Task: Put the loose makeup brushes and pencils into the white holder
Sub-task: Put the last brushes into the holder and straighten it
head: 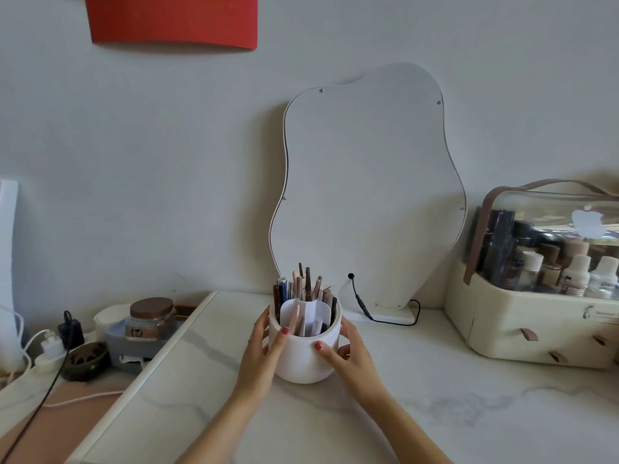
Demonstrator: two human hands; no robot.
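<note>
The white holder (303,358) stands upright on the marble table (435,413), in the middle of the view. Several makeup brushes and pencils (306,284) stick up out of its compartments around a white divider. My left hand (264,346) wraps the holder's left side, thumb on its front. My right hand (348,349) cups the right side, thumb on the front wall. No loose brush or pencil shows on the table.
A wavy-edged mirror (365,182) leans on the wall right behind the holder, its black cable (363,306) trailing on the table. A cream cosmetics case (536,306) stands at the right. Left of the table lie a jar (152,318), plugs and cords.
</note>
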